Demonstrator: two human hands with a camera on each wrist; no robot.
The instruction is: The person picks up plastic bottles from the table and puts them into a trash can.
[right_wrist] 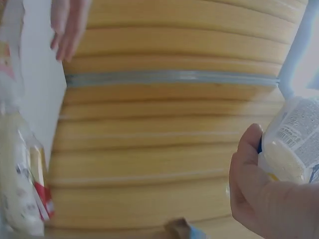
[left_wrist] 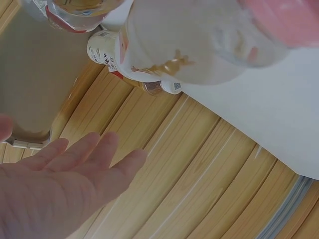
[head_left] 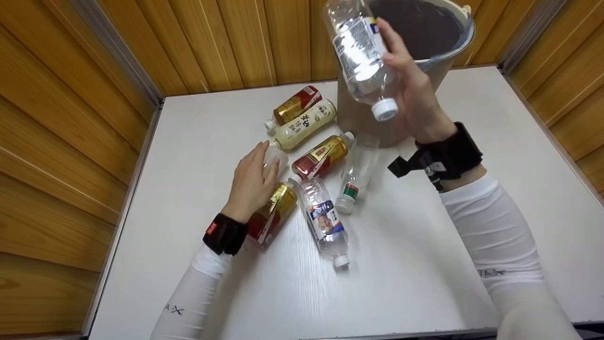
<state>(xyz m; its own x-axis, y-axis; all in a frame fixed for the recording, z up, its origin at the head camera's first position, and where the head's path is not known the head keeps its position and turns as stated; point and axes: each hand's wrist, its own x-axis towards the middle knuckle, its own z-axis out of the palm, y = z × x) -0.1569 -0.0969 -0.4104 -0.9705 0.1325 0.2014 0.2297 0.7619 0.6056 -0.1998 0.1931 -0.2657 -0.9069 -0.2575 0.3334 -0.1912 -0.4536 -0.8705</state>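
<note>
My right hand [head_left: 420, 92] grips a clear plastic bottle [head_left: 361, 56] by its side, raised in front of the bucket's rim with its white cap [head_left: 385, 109] tilted down. In the right wrist view, the bottle's label [right_wrist: 299, 129] shows beside the curled fingers. Low over the table, my left hand [head_left: 247, 184] has its fingers extended beside a translucent bottle [head_left: 276, 158], which it partly hides in the head view. The left wrist view shows this bottle's gold mark [left_wrist: 169, 64] and a pink cap [left_wrist: 289, 20], with the fingers [left_wrist: 107, 149] apart from it.
A lined bucket [head_left: 349, 108] stands at the back. On the white table [head_left: 401, 264] lie red-and-gold bottles [head_left: 323, 153], a pale yellow bottle [head_left: 304, 125], a green-labelled clear bottle [head_left: 358, 167] and a blue-labelled clear bottle [head_left: 325, 222]. Wooden panels [head_left: 236, 42] enclose the table.
</note>
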